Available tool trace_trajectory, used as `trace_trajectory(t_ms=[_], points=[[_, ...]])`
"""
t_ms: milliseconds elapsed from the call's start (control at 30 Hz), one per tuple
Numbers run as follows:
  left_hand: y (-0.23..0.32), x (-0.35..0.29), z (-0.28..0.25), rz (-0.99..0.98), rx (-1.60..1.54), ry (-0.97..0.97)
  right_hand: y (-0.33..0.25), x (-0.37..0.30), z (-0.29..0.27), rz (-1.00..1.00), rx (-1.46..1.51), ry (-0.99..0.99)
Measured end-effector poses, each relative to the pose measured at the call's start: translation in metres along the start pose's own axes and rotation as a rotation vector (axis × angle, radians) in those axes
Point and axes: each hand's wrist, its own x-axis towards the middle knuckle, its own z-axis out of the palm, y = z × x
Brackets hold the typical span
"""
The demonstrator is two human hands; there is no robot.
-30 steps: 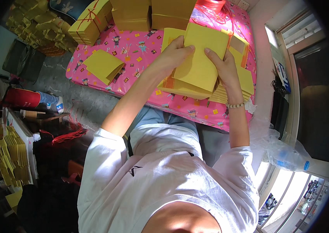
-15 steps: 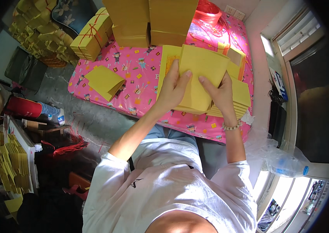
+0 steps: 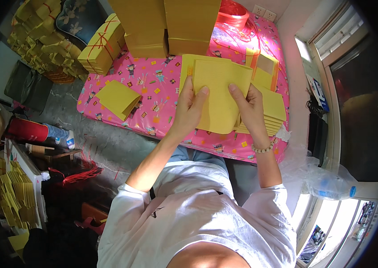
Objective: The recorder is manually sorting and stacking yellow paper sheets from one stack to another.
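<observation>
I hold a stack of folded yellow paper upright above the pink patterned table cover. My left hand grips its left edge, thumb on the front face and fingers behind. At the right edge, my right hand is closed in the same way, with a beaded bracelet on the wrist. Behind the stack, a larger yellow sheet shows at its left. A pile of folded yellow paper lies just beyond my right hand.
Tall yellow paper stacks stand at the back, beside a bundle tied with red string. One folded yellow sheet lies on the left. A red basket stands at the far right. Another person works at far left.
Both hands have shifted slightly left with the paper stack. The stack now stands less tilted, and a second edge shows behind its front sheet. The view has also moved a little.
</observation>
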Motion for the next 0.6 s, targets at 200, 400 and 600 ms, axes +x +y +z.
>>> trace_trajectory(t_ms=[200,400,600], points=[[0.010,-0.003,-0.005,-0.071,-0.024,-0.005,-0.002,0.006,0.000,-0.026,0.072,0.068],[0.014,-0.007,-0.008,-0.121,-0.001,0.001,-0.001,0.009,-0.001,-0.046,0.014,0.094],[0.009,-0.007,-0.018,-0.173,-0.008,-0.025,-0.002,0.007,-0.005,0.030,0.067,0.076]])
